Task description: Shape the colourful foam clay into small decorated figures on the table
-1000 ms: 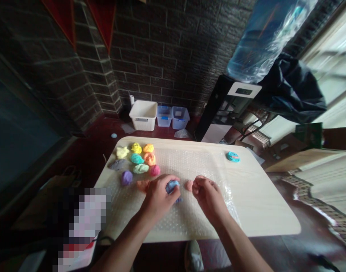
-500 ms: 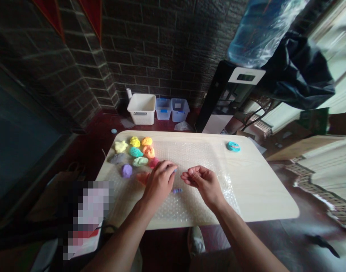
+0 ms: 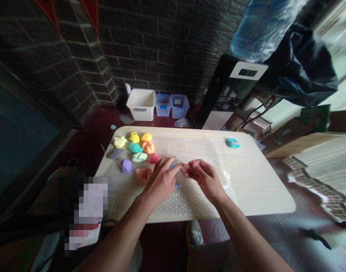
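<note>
My left hand [image 3: 163, 177] hovers palm down over the bubble wrap [image 3: 189, 206], index finger and thumb spread apart. A blue patch [image 3: 173, 166], apparently clay, shows in the gap between them; it seems to lie behind the hand. Thumb and fingers of my right hand [image 3: 203, 177] are pinched together, close to the left thumb tip. Whatever they hold is too small to make out. Below the fingertips lies a small blue and purple striped piece [image 3: 177, 185], partly covered by my left hand. An orange-red lump [image 3: 143, 173] sits beside the left knuckles.
Several clay lumps, among them a purple one [image 3: 126, 166] and a teal one [image 3: 136, 147], sit on the left of the table [image 3: 263, 181]. A blue disc with a pinkish stripe [image 3: 233, 142] lies far right. Bins [image 3: 141, 107] and a water dispenser [image 3: 232, 90] stand beyond.
My left index finger and thumb have spread, exposing more of the blue patch. The hands are closer together, and the whole view has shifted slightly.
</note>
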{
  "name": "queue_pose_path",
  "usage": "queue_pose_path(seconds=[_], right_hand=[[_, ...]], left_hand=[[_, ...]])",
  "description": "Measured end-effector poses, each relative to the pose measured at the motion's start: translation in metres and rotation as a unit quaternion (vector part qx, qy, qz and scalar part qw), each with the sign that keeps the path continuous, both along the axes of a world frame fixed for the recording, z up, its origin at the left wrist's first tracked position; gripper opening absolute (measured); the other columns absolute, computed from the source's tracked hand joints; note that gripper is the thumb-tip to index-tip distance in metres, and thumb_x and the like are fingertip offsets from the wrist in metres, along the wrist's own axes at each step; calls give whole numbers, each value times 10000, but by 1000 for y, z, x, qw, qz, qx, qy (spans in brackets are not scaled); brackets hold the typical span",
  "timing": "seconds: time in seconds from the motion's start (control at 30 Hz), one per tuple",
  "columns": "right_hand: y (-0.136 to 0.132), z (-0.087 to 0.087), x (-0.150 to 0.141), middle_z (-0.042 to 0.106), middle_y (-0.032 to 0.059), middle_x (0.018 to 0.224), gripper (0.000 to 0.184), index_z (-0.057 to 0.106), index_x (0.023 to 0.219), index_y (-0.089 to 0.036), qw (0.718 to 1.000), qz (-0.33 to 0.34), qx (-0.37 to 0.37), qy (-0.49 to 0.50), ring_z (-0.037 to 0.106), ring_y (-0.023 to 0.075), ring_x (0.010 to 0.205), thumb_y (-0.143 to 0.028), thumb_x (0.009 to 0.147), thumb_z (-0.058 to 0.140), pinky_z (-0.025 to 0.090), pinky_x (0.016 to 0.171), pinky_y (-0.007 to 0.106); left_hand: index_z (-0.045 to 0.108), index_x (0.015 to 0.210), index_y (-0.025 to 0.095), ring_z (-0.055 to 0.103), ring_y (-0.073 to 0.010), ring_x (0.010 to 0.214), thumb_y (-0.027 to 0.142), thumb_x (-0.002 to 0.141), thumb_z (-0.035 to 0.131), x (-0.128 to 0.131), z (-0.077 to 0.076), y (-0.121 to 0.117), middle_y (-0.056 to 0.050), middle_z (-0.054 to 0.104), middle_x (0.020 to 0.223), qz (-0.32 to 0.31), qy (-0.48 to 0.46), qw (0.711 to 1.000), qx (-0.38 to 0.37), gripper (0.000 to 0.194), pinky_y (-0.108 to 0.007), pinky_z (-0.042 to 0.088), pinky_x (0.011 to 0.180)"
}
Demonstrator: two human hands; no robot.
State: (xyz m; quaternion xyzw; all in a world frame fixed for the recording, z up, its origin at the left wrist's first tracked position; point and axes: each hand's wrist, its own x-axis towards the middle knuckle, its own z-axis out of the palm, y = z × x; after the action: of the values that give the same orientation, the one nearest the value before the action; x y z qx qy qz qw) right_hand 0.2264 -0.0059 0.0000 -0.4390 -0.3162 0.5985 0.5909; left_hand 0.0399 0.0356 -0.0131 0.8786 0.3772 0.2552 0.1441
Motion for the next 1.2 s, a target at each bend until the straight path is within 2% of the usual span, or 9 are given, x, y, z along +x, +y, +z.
queue_pose_path(seconds=[0.13,0.27,0.4,0.63,0.87,0.93,1.07,1.13,1.2], right_hand=[[-1,2,5,805,58,757,346,704,818,-191,999,-41,-11,-22,772,207,664,-478,770,889,633,656,333],[-1,3,8,785,66,677,380,720,778,-163,997,-55,-22,-49,727,186,543,-509,772,877,610,558,304],[-1,-1,7,800,78,737,338,768,854,-153,997,-53,-9,-56,746,194,612,-469,793,871,630,625,335],[2,-5,8,830,90,935,291,792,933,-185,998,-38,11,-40,775,213,820,-394,766,906,627,800,377],[2,-4,7,829,104,1001,290,791,962,-184,999,-30,1,-22,782,218,886,-392,786,893,614,844,362],[2,-3,7,828,99,940,283,780,920,-177,999,-30,5,-19,782,213,829,-430,821,860,617,813,362],[2,0,10,783,53,713,287,739,798,-178,998,-52,12,-29,714,173,604,-438,819,859,575,607,306],[2,0,14,748,24,644,262,729,744,-184,996,-70,33,-34,666,145,554,-383,781,896,532,561,276],[4,0,16,742,10,636,231,745,735,-191,996,-80,42,-26,657,133,561,-330,737,930,535,581,270]], left_hand=[[659,1306,235,566,-314,1243,95,901,603,-4,10,-6,-123,595,1345,2,-10,1000,-15,432,-501,491,1054],[714,1109,224,633,-267,1045,133,896,650,-6,19,-11,-76,649,1104,-11,4,999,-41,240,-426,532,896],[708,937,213,654,-235,938,185,883,721,-3,16,-16,-39,648,978,-48,24,995,-78,63,-376,532,835],[713,906,191,675,-242,894,181,867,742,-1,-3,-18,-66,661,969,-26,46,992,-112,50,-352,539,786],[719,810,182,692,-250,897,110,895,682,6,0,-17,-76,681,908,-30,57,989,-137,118,-356,530,802],[725,798,179,689,-237,868,101,898,674,6,3,-16,-67,683,880,-31,31,988,-151,136,-350,522,793],[766,887,197,682,-200,798,150,886,711,0,8,-14,-45,724,872,-31,-80,974,-210,73,-321,509,737],[783,957,203,689,-187,772,202,887,722,-3,10,-12,-42,756,883,-22,-151,951,-270,93,-304,513,707],[784,1016,192,690,-177,741,267,893,723,-4,13,-9,-48,771,884,-10,-226,913,-341,156,-290,521,671]])
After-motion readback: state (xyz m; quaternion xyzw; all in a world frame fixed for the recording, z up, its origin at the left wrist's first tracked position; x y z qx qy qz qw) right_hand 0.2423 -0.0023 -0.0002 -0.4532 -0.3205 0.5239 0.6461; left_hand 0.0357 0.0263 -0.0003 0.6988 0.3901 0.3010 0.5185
